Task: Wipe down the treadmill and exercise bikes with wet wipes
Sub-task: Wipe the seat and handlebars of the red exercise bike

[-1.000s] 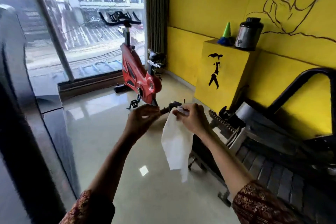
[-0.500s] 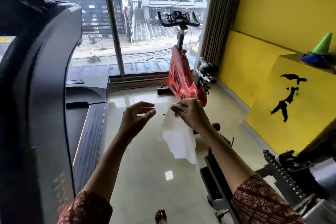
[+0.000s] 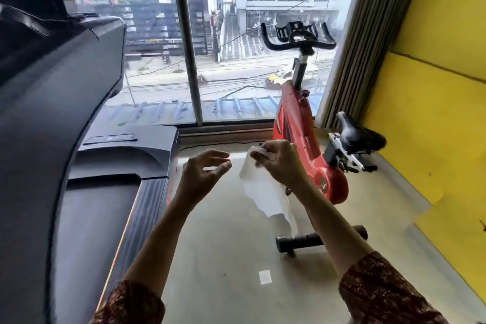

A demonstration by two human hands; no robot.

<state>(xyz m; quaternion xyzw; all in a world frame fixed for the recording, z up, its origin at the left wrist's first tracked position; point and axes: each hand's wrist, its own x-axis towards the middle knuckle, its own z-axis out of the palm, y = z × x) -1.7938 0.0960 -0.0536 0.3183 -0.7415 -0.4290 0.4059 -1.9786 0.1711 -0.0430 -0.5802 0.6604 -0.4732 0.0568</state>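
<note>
Glossy beige floor (image 3: 223, 258) runs from the big window (image 3: 236, 34) to the yellow wall (image 3: 434, 113), with the dark treadmill (image 3: 79, 113) close on my left and the red exercise bike (image 3: 297, 118) ahead on my right. Between them I hold the wet wipe (image 3: 263, 192) up in the air. My right hand (image 3: 278, 163) pinches its top edge between thumb and fingertips, and the sheet hangs limp below my wrist, touching nothing. My left hand (image 3: 202, 176) floats just beside it, fingers loosely curved and holding nothing.

I judge the wiping has not begun on either machine. The wipe looks like a single unfolded sheet, though the blur makes that hard to say for sure.

The weak point is that one-edge pinch. A damp sheet gripped so lightly could slip and land on the floor, picking up grit I would then drag across the bike's saddle (image 3: 360, 134) or handlebars (image 3: 297, 39). Hanging loose, it could also snag on the bike's knobs as I reach in. I should bunch it into my palm first
</note>
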